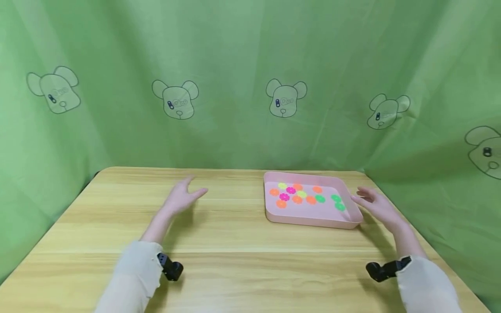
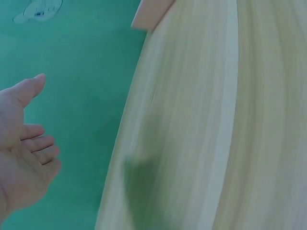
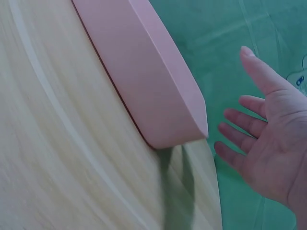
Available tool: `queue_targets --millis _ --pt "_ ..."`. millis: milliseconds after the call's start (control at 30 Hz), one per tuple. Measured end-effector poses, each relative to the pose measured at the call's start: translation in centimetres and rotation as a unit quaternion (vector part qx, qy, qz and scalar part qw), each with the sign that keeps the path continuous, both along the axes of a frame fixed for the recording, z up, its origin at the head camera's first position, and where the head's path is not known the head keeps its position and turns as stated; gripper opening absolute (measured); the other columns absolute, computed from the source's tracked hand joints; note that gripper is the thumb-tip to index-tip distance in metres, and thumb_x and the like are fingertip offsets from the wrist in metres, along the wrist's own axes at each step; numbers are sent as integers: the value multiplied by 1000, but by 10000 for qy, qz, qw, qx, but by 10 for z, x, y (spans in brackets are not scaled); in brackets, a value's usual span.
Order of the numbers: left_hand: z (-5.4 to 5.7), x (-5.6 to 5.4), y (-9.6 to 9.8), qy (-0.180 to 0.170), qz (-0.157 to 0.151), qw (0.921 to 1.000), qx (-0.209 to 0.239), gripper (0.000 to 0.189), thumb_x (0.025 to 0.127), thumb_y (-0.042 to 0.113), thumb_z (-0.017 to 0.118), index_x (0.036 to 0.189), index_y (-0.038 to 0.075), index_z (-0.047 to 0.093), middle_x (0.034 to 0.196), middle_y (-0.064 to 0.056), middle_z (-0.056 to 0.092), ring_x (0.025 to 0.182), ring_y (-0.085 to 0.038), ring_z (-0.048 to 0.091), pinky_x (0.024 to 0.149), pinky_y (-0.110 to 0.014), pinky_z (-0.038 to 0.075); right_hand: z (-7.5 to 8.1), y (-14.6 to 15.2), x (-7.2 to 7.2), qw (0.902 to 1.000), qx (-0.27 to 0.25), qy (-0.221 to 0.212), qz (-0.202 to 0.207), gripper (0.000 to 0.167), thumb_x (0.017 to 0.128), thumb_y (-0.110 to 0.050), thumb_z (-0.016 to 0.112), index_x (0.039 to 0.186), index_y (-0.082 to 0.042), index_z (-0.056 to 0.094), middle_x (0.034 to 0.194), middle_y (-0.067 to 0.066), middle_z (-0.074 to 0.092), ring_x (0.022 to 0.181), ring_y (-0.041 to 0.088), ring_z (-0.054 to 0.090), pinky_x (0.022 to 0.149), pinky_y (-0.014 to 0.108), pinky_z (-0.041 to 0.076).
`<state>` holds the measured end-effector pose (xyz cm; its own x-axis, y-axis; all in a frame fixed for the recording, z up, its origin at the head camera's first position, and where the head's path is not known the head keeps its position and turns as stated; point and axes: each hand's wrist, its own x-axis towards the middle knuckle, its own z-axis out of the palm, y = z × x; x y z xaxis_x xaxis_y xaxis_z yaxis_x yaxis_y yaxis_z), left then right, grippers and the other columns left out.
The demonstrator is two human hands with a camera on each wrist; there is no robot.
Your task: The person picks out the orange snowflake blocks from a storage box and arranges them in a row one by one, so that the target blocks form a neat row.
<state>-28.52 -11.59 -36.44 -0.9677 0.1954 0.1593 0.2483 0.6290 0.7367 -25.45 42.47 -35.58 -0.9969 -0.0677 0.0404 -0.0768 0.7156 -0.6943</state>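
A shallow pink tray (image 1: pixel 313 221) lies on the table, its near wall and corner also filling the upper middle of the right wrist view. Spread over its floor are several small flat flower-shaped pieces: orange (image 1: pixel 281 204), magenta (image 1: pixel 284 197), yellow (image 1: pixel 282 186) and green (image 1: pixel 339 207). My right hand (image 1: pixel 377 206) hovers just beyond the tray's right end, fingers loosely extended and holding nothing; the right wrist view shows a gap between them. Well left of the tray, my left hand (image 1: pixel 182 198) is held above the table with thumb apart from the fingers, also with nothing in it.
The wooden table (image 1: pixel 235 269) runs back to a green curtain (image 1: pixel 235 52) printed with bear heads, which also hangs along both sides. Black wrist cameras sit on the left cuff (image 1: pixel 135 269) and the right cuff (image 1: pixel 424 282).
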Motion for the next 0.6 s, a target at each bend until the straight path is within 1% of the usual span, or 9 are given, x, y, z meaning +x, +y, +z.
queue_targets --millis 100,167,333,467,600 --pt "-3 -1 23 -134 -142 9990 402 72 89 34 59 141 -6 29 145 -23 30 133 -38 27 110 -47 21 -3 4 0 9999 -43 -87 76 74 96 -35 47 139 16 16 139 39 24 126 51 27 100 59 28" --pt "-4 -1 38 -240 -236 9970 692 72 88 33 61 141 -5 30 145 -21 32 133 -36 28 110 -45 22 -5 6 0 9997 -108 -163 156 73 96 -33 48 140 16 17 140 38 24 126 51 26 100 58 28" --pt "-8 -2 77 -425 -442 9910 1189 69 87 28 63 140 -4 32 143 -20 36 131 -35 32 109 -44 25 -10 10 0 9985 -276 -433 209 73 95 -32 51 141 14 17 143 35 21 129 49 22 101 59 26" --pt "-15 -4 106 -550 -684 9847 1507 67 87 23 64 139 -6 33 142 -23 37 131 -36 34 108 -44 27 -14 10 0 9971 -398 -619 209 72 94 -30 51 141 13 17 144 35 19 129 48 22 101 57 28" --pt "-22 -5 132 -815 -902 9763 1789 69 86 20 65 140 -7 30 143 -23 34 131 -35 33 108 -43 28 -18 11 -1 9954 -558 -754 187 72 94 -28 52 142 12 16 145 34 16 130 46 21 101 54 29"
